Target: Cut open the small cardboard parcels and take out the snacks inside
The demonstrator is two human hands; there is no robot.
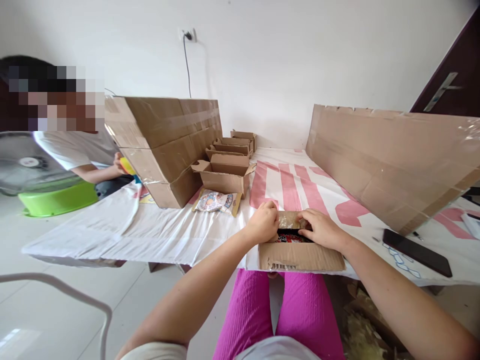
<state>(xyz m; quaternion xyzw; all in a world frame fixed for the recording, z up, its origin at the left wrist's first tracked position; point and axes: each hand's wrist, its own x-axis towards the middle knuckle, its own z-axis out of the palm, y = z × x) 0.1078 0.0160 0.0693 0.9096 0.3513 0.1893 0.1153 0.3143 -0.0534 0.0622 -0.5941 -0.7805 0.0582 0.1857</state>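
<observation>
A small cardboard box [302,257] lies at the table's front edge, right before me, partly open. Inside it shows a red and black packet [288,238]. My left hand [264,221] is closed with curled fingers on the box's left end, beside the taped flap [288,220] on the far side. On the right, my right hand [319,230] grips the same box with its fingertips at the flap and opening; the thumb reaches over the gap. A plump snack bag [217,201] lies to the left, against an open cardboard box [224,179].
More open boxes [229,147] line up behind. Stacked cartons [168,145] stand left, a large cardboard panel [386,165] right. A black phone [417,252] lies near the right front edge. A person [84,150] sits at left by a fan [30,162].
</observation>
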